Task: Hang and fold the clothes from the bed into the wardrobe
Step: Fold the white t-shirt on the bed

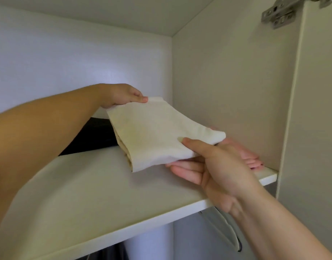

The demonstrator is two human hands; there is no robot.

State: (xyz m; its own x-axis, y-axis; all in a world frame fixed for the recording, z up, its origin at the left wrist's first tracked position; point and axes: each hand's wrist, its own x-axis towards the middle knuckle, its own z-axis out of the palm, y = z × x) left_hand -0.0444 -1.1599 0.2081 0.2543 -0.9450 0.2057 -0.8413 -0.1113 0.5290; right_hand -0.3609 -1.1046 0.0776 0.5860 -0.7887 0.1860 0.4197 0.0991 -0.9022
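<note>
A folded cream garment (154, 134) hangs just above the white wardrobe shelf (86, 190), near the right side wall. My left hand (122, 95) pinches its far corner from above. My right hand (217, 166) holds its near corner, thumb on top and fingers underneath. A folded black garment (97, 136) lies on the shelf behind the cream one, partly hidden by my left forearm.
The wardrobe's right side panel (227, 81) stands close beside the cream garment. The open door with a metal hinge (279, 14) is at the upper right. Below the shelf hang a white hanger (229, 231) and dark clothing (105, 254).
</note>
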